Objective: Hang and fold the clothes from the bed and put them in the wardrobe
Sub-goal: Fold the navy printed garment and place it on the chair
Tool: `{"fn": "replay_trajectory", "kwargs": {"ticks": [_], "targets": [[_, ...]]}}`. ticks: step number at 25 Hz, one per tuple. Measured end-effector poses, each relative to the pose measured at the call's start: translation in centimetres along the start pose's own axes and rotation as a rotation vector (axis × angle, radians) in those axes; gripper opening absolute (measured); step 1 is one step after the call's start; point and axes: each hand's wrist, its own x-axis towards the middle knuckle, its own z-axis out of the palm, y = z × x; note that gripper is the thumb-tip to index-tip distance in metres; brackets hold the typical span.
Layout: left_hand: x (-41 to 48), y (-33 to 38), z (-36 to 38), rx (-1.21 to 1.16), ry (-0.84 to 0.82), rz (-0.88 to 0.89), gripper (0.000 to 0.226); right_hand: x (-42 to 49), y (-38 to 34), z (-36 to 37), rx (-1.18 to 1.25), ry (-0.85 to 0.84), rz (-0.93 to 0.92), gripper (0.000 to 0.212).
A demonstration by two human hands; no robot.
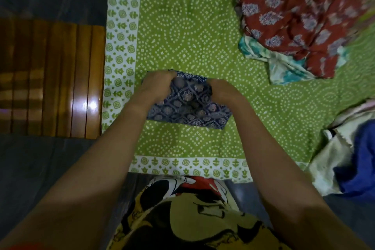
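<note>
Clothes: one navy printed garment [188, 107] gripped by two hands [155, 85] [223, 91].

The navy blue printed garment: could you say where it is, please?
Head view, centre: the navy blue printed garment lies on the green dotted bedsheet, gripped by left hand and right hand, below-left of the red floral garment.

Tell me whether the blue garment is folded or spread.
Folded: the blue garment is a small compact block on the sheet; left hand and right hand grip its far part.
</note>
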Motion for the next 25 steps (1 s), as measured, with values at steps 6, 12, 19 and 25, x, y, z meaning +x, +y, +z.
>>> {"fn": "replay_trajectory", "kwargs": {"ticks": [6,12,19,25], "targets": [[1.7,1.0,5.5,0.005,-0.001,-0.019,0.057,2.6,-0.1,3.8,-0.116,0.178,-0.063,0.066],[-0.4,0.2,10.5,0.054,-0.095,-0.153,0.075,2.3,1.8,8.8,-0.144,0.074,-0.030,0.063],[-0.1,1.9,9.3,-0.098,-0.186,-0.231,0.074,1.6,1.2,9.1,-0.109,0.082,0.001,0.067],[-2.6,3.9,7.8,-0.731,-0.114,-0.375,0.054,-0.9,-0.4,8.5,0.266,0.028,0.033,0.056]]}}
